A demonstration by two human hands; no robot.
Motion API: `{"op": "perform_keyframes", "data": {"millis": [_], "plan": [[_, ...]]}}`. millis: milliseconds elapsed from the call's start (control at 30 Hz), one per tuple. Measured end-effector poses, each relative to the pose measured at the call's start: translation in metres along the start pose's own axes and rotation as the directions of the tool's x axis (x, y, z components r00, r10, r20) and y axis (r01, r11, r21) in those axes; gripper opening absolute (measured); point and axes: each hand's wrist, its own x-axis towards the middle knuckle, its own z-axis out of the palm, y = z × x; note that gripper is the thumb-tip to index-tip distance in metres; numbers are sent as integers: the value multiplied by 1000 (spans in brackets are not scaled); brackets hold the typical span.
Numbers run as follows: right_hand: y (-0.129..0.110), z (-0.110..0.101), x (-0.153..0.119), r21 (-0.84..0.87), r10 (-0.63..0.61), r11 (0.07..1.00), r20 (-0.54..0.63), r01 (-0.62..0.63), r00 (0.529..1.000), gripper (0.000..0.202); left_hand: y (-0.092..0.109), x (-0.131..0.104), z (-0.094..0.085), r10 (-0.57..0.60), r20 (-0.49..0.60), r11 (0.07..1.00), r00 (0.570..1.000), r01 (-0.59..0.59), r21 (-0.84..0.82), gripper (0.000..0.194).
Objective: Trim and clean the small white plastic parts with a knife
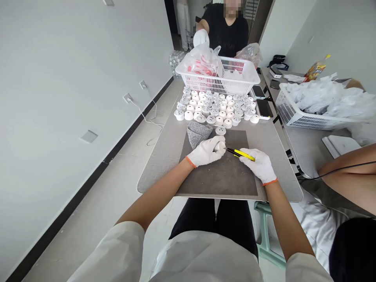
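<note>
My left hand (207,152), in a white glove with an orange cuff, is closed around a small white round part (219,146) above the dark mat (223,176). My right hand (260,162), gloved the same way, grips a yellow and black utility knife (243,154). The knife's tip points left and meets or nearly meets the white part. A folded grey cloth (198,133) lies at the mat's upper left, behind my left hand. Just beyond my hands sits a single white round piece (220,131). Several rows of similar white pieces (222,114) stand farther back.
A white basket (205,83) with plastic bags stands at the table's far end, where a person in black (226,29) reaches over it. Phones (264,108) lie at the right edge. Another basket (308,120) is on the right-hand table, near a person's bare limb (352,168).
</note>
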Motion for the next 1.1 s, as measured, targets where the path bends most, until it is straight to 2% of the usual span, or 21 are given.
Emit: {"op": "perform_keyframes", "data": {"millis": [133,267,367,533,633,767,933,1000,1100], "plan": [[0,0,1,-25,-7,1000,-35,6,999,39,1,-1,1,-13,-29,998,999,12,-59,27],[-1,1,2,-46,-13,999,-107,9,994,39,0,0,3,-7,-37,994,999,3,-113,35],[-1,1,1,-35,-35,999,-73,32,997,39,-5,-1,7,36,-70,992,997,-44,-119,43],[-2,1,1,-113,-43,993,-154,26,987,37,-13,-2,11,96,-81,991,992,-103,-81,52],[-1,2,2,-97,-74,993,-111,63,991,35,-14,-2,10,81,-44,992,996,-85,-97,58],[1,5,3,-126,-102,988,-96,90,990,35,-13,-2,8,83,-41,984,996,-89,-155,55],[0,6,5,-261,-179,948,36,182,983,42,-13,-2,8,155,-50,962,987,-163,-221,47],[-3,5,4,-280,-173,943,39,177,984,42,-14,-1,7,159,-55,955,986,-167,-244,44],[-6,4,2,-224,-109,969,5,108,994,40,-16,0,6,97,-45,956,994,-106,-273,40]]}}
